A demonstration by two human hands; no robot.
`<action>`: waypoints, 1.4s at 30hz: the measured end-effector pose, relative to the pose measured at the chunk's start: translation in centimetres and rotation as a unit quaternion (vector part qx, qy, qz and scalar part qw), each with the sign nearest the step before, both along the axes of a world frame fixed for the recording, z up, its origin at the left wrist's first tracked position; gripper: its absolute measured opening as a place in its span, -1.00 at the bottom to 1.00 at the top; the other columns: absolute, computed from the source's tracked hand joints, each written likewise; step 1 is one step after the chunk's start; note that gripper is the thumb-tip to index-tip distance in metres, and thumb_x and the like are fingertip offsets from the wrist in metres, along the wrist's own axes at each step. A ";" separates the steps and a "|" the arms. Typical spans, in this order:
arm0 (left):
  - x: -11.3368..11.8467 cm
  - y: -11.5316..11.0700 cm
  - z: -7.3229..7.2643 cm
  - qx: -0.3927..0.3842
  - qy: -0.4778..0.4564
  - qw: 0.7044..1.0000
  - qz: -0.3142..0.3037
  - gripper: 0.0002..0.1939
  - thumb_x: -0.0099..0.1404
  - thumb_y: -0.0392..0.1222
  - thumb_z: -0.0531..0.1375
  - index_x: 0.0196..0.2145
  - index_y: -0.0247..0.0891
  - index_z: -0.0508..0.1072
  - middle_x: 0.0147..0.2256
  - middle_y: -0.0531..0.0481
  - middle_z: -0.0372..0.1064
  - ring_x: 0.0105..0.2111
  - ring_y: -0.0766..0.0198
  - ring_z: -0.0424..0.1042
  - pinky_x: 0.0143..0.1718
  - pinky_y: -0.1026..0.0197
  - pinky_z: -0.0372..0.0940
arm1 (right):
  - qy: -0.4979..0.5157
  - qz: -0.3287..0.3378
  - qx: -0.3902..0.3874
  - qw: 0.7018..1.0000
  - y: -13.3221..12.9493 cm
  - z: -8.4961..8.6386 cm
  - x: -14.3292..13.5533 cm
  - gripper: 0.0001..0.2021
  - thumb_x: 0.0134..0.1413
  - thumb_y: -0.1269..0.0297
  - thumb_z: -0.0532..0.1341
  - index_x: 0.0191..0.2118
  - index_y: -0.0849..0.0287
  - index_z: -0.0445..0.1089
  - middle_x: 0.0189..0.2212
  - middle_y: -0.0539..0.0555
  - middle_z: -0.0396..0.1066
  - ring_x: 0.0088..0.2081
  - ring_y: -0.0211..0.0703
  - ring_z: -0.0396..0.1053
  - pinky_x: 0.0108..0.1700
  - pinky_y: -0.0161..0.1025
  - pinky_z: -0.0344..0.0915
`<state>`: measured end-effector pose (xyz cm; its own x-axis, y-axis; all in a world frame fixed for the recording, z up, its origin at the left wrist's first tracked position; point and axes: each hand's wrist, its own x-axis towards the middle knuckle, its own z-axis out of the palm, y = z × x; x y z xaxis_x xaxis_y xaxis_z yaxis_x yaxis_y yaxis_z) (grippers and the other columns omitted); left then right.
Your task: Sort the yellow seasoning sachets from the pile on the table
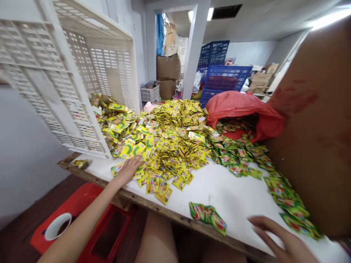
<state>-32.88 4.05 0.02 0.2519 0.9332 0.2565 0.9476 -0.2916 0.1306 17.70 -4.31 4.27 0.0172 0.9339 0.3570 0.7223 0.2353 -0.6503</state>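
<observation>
- Head view, at the grip: the left hand (130,170) rests open on yellow packets (175,146); the right hand (282,237) has parted fingers, nothing seen between them, near the table (233,190).
- Judged step: contact with loose packets; lifting one would call for curling the left fingers.
- Outward: green packets (197,211) near the front edge, more spilling from a red bag (236,104); a white crate (78,87) lies sideways.

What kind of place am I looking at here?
Probably a small packing workshop or storeroom: loose yellow packets and green packets are heaped on a worktable, with a white crate beside them and blue crates stacked behind.
</observation>
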 end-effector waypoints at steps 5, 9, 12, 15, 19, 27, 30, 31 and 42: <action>1.2 2.1 1.0 -0.019 0.063 0.993 -0.099 -0.22 -0.03 -0.58 -0.03 0.13 -0.06 0.08 0.17 -0.07 0.01 0.16 0.09 -0.05 0.09 -0.02 -0.06 | -0.051 0.171 -0.107 0.978 2.2 -1.9 -6.2 -0.81 -0.07 0.37 0.10 -0.34 0.04 0.42 -0.33 0.07 0.42 -0.25 -0.04 0.34 -0.19 -0.16 0.24; 3.5 2.0 1.3 -0.012 0.044 0.992 -0.117 -0.35 0.00 -0.41 0.13 0.08 -0.11 0.18 0.03 -0.14 0.15 0.06 0.00 0.07 0.06 -0.04 -0.03 | -0.019 0.186 -0.068 0.980 3.0 -3.2 -12.0 -0.81 -0.08 0.44 0.13 -0.36 0.05 0.42 -0.37 0.04 0.41 -0.26 -0.04 0.32 -0.20 -0.17 0.20; 5.6 1.4 1.1 -0.012 0.017 0.995 -0.102 -0.38 -0.01 -0.32 0.21 0.05 -0.12 0.22 -0.04 -0.13 0.19 0.01 0.00 0.10 0.00 -0.02 0.04 | 0.012 0.184 -0.037 0.982 3.8 -3.9 -16.4 -0.87 -0.05 0.36 0.18 -0.31 0.06 0.40 -0.34 0.03 0.40 -0.24 -0.01 0.32 -0.19 -0.16 0.19; 6.8 1.0 0.7 -0.007 0.005 0.997 -0.080 -0.43 0.00 -0.33 0.21 0.01 -0.12 0.25 -0.08 -0.13 0.22 -0.03 0.00 0.13 -0.07 0.01 0.09 | 0.020 0.152 -0.025 0.988 5.0 -4.6 -20.2 -0.78 -0.06 0.21 0.22 -0.24 0.14 0.37 -0.30 0.09 0.38 -0.20 0.07 0.30 -0.17 -0.10 0.18; 6.5 0.7 0.6 0.026 -0.021 0.999 -0.041 -0.51 0.03 -0.40 0.15 -0.04 -0.17 0.30 -0.13 -0.14 0.27 -0.06 0.01 0.18 -0.09 0.01 0.11 | 0.032 0.116 -0.031 0.992 6.3 -5.7 -23.0 -0.77 -0.16 0.15 0.29 -0.35 0.15 0.37 -0.40 0.09 0.39 -0.27 0.05 0.31 -0.21 -0.11 0.17; 7.3 -1.2 2.7 0.099 -0.323 0.939 0.060 -0.70 0.18 -0.09 0.10 -0.15 -0.24 0.36 -0.15 -0.08 0.37 -0.09 0.12 0.31 -0.04 0.12 0.18 | 0.248 0.101 -0.132 0.954 6.3 -3.1 -11.6 -0.77 -0.07 0.10 0.19 -0.43 0.16 0.25 -0.48 0.01 0.40 -0.40 -0.15 0.35 -0.37 -0.27 0.24; 9.9 -2.6 3.4 0.021 -0.429 0.900 0.073 -0.64 0.12 -0.02 0.15 -0.17 -0.27 0.39 -0.20 -0.07 0.44 -0.13 0.12 0.37 -0.07 0.11 0.23 | 0.297 0.073 -0.189 0.933 5.1 -1.7 -5.4 -0.71 -0.16 0.07 0.25 -0.42 0.18 0.26 -0.47 0.04 0.42 -0.43 -0.15 0.35 -0.40 -0.27 0.24; 11.1 -3.0 3.5 -0.015 -0.456 0.887 0.072 -0.62 0.11 0.00 0.15 -0.18 -0.29 0.40 -0.23 -0.07 0.46 -0.16 0.10 0.38 -0.10 0.10 0.25 | 0.299 0.064 -0.205 0.930 4.5 -1.6 -4.1 -0.70 -0.20 0.07 0.28 -0.43 0.19 0.26 -0.49 0.04 0.42 -0.46 -0.15 0.34 -0.42 -0.27 0.24; 25.5 -3.5 3.7 -0.424 -0.371 0.798 -0.214 -0.76 0.02 -0.15 0.16 -0.34 -0.32 0.45 -0.41 0.06 0.44 -0.40 0.25 0.34 -0.32 0.30 0.22 | -0.077 -0.100 -0.307 0.943 0.4 -4.6 -4.9 -0.62 -0.05 -0.07 0.06 -0.52 0.17 0.35 -0.49 0.10 0.43 -0.32 0.05 0.34 -0.25 -0.08 0.13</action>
